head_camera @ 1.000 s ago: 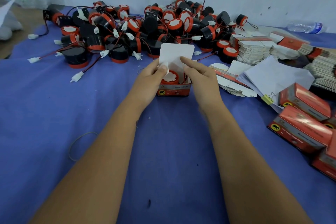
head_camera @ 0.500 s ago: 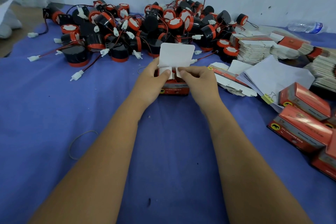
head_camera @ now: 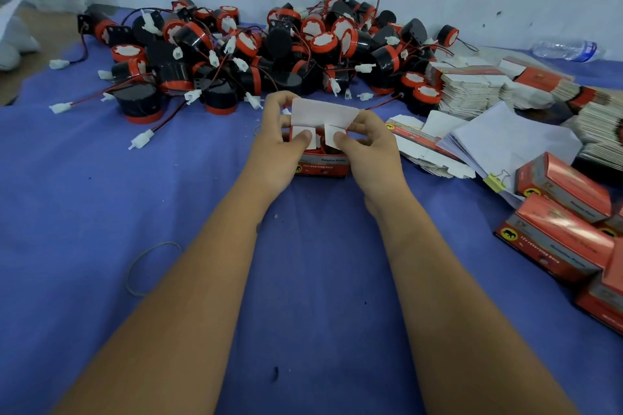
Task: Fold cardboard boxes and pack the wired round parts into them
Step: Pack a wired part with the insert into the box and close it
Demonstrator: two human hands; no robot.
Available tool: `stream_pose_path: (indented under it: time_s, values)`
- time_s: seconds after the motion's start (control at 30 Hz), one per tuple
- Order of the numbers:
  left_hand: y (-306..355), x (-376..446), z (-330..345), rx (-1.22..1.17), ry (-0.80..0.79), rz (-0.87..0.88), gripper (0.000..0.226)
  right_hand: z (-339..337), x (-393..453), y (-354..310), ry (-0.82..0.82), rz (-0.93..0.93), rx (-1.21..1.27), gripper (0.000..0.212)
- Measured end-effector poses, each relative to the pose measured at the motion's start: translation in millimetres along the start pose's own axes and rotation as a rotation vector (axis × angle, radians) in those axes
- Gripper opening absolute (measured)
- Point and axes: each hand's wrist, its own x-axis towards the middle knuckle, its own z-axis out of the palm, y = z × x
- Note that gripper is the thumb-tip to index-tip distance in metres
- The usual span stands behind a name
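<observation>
A small red cardboard box (head_camera: 323, 168) stands on the blue cloth in the middle of the head view. My left hand (head_camera: 281, 141) and my right hand (head_camera: 369, 145) grip it from either side. Both thumbs press the two white side flaps down over the opening, while the fingers hold the white top flap (head_camera: 323, 113), which is bent toward me. The part inside the box is hidden. A big heap of black and red wired round parts (head_camera: 256, 54) with white plugs lies just behind the box.
Stacks of flat unfolded boxes (head_camera: 472, 84) and white sheets (head_camera: 505, 141) lie at the right. Finished red boxes (head_camera: 566, 216) pile up at the right edge. A rubber band (head_camera: 151, 266) lies at the left, and a water bottle (head_camera: 569, 50) lies by the wall.
The side flaps went from open to folded down under my thumbs. The tall top flap has tipped forward and lower. The round part inside is now covered.
</observation>
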Motion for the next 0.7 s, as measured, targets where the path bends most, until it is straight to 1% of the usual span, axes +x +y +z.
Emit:
stream_pose_path:
  time_s: [0.07,0.13,0.23,0.3,0.37,0.4,0.47,0.53,0.63,0.7]
  values:
    - [-0.3,-0.2,-0.5,0.015,0.016,0.023,0.034,-0.7,-0.4,0.9,0.023,0.004,0.01,0.024]
    - [-1.9,0.7,-3.2,0.039,0.023,0.025,0.026,-1.9,1.3,2.5,0.056,0.015,-0.009,0.025]
    - [-5.3,2.4,-11.6,0.01,-0.008,0.007,0.021,-3.1,4.0,4.1,0.059,0.016,-0.026,0.028]
    - [-6.4,3.7,-18.0,-0.028,-0.045,-0.038,0.023,-4.3,3.0,2.3,0.053,0.03,0.006,0.034]
    - [-8.2,6.2,-22.7,-0.086,-0.074,-0.103,0.034,-5.8,2.2,0.1,0.059,0.067,0.053,0.042]
    - [-8.7,7.2,-24.4,-0.096,-0.083,-0.13,0.039,-6.9,2.2,-0.9,0.06,0.09,0.074,0.043]
    - [-8.9,7.8,-28.0,-0.078,-0.09,-0.161,0.045,-8.6,3.1,-4.3,0.056,0.172,0.068,0.037]
    - [-7.9,4.7,-30.8,-0.061,-0.101,-0.147,0.042,-10.1,4.2,-5.3,0.038,0.225,0.038,0.028]
    - [-6.0,-0.2,-33.6,-0.029,-0.121,-0.099,0.03,-11.2,1.9,-0.4,-0.033,0.098,0.037,0.018]
    - [-6.9,-0.3,-34.4,0.009,-0.137,-0.058,0.026,-11.6,1.4,5.1,-0.083,0.03,-0.015,0.016]
